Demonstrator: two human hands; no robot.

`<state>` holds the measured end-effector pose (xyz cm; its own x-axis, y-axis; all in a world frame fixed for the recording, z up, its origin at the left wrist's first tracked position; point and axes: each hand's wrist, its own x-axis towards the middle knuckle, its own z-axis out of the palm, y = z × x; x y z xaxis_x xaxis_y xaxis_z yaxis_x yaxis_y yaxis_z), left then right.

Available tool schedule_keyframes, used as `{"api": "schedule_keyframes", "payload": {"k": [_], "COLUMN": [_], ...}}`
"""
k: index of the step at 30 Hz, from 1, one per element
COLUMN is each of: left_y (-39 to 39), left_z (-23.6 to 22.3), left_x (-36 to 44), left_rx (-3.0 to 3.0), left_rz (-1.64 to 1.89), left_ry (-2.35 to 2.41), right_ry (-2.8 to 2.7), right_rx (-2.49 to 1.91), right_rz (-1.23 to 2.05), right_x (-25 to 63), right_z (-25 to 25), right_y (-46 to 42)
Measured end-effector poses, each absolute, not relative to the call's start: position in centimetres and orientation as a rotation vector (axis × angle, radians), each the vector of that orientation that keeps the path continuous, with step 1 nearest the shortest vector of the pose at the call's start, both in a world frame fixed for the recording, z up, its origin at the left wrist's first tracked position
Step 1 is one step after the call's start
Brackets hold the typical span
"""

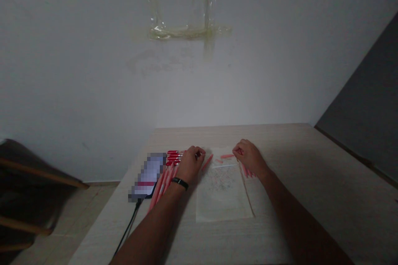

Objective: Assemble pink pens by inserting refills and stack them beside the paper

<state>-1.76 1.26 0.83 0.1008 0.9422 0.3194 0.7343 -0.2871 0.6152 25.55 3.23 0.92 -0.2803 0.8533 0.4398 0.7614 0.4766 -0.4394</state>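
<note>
My left hand (192, 163), with a dark band on the wrist, is closed in a pinch over the left edge of a thin, pale sheet (224, 207). What its fingertips hold, if anything, is too small to tell. A slim pink-red stick (207, 162) lies slanted just right of that hand. My right hand (249, 156) is pinched at the sheet's far right corner. A short pink piece (227, 156) ends at its fingertips; whether it is gripped I cannot tell. A smaller pink bit (219, 161) lies between the hands. Several pink sticks (248, 171) lie partly under my right hand.
Left of my left hand lie several red-capped clear pens (174, 157) and long pink pen-like sticks (161, 184). Beside them is a phone (149, 176) with a black cable (127, 230). The wooden table (280, 132) meets a wall (264, 70) with peeling tape (183, 33).
</note>
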Motion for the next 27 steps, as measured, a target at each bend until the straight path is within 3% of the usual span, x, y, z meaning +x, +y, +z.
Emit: {"api": "schedule_keyframes", "payload": {"k": [27], "left_y": [0.92], "left_z": [0.49], "left_x": [-1.45], "left_rx": [2.148], "left_rz": [0.912], "left_ry": [1.606], "right_ry": [-2.067], "right_rx": [-1.310], "right_rz": [0.241], "right_x": [25.23], "right_z": [0.72], "right_y": [3.14]}}
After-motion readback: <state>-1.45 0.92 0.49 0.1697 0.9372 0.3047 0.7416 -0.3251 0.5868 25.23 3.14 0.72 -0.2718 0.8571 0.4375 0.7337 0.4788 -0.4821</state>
